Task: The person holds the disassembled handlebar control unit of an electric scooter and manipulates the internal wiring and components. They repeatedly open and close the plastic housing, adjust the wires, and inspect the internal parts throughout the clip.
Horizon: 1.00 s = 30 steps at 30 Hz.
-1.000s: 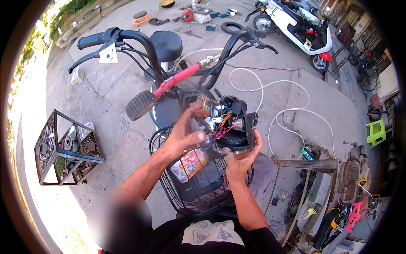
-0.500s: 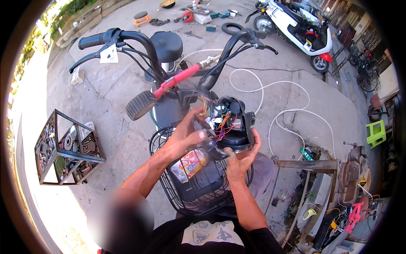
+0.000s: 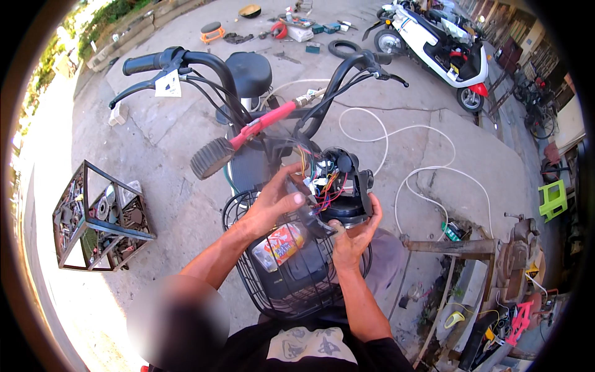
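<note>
Metal parts rack (image 3: 110,224) seen well L of L hand (image 3: 273,201), which is part-curled at dk plastic pc (image 3: 310,218), grip can't be told, w/ wire basket (image 3: 270,304) below it; to its R, blk housing (image 3: 343,208) w/ coloured wires (image 3: 325,199) is grasped by R hand (image 3: 354,246) along lower R edge; lime stool (image 3: 552,199) seen far R of that hand.

Grey, cracked concrete paving (image 3: 186,204) carries the electric bike (image 3: 249,172), with a metal-framed bin (image 3: 119,227) of parts and a pale block (image 3: 118,114) standing to its left. Farther off on the same paving are an orange stool (image 3: 212,32) with a dark top, a loose black tyre (image 3: 333,48) and a parked white scooter (image 3: 437,53). To the right, a white hose (image 3: 427,168) lies in loose loops, and a green plastic stool (image 3: 551,199) stands near the edge of the view.
</note>
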Motion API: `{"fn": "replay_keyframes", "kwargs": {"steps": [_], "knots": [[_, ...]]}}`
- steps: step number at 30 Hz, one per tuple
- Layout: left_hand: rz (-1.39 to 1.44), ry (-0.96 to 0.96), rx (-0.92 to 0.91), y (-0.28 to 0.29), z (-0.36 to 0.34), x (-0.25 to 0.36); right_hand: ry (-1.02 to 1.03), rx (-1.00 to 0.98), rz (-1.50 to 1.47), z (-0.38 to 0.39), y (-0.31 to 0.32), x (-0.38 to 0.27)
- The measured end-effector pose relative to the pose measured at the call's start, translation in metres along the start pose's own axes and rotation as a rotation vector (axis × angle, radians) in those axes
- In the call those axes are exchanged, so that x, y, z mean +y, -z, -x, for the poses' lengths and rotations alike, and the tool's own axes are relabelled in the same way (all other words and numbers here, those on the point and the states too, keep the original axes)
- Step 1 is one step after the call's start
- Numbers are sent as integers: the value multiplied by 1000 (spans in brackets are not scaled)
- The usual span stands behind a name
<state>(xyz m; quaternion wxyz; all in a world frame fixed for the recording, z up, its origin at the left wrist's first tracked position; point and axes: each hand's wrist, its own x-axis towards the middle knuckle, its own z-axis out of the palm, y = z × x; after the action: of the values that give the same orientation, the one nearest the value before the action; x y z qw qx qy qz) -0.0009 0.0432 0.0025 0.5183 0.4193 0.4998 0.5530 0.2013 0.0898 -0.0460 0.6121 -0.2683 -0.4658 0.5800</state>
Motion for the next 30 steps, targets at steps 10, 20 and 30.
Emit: {"fn": "replay_keyframes", "kwargs": {"steps": [10, 20, 30], "knots": [[-9, -15, 10, -2, 1, 1, -45, -15, -46, 0, 5, 2], [-75, -53, -26, 0, 0, 3, -43, -15, -24, 0, 4, -1], [-48, -68, -18, 1, 0, -3, -31, -10, -64, 0, 8, 8]]}}
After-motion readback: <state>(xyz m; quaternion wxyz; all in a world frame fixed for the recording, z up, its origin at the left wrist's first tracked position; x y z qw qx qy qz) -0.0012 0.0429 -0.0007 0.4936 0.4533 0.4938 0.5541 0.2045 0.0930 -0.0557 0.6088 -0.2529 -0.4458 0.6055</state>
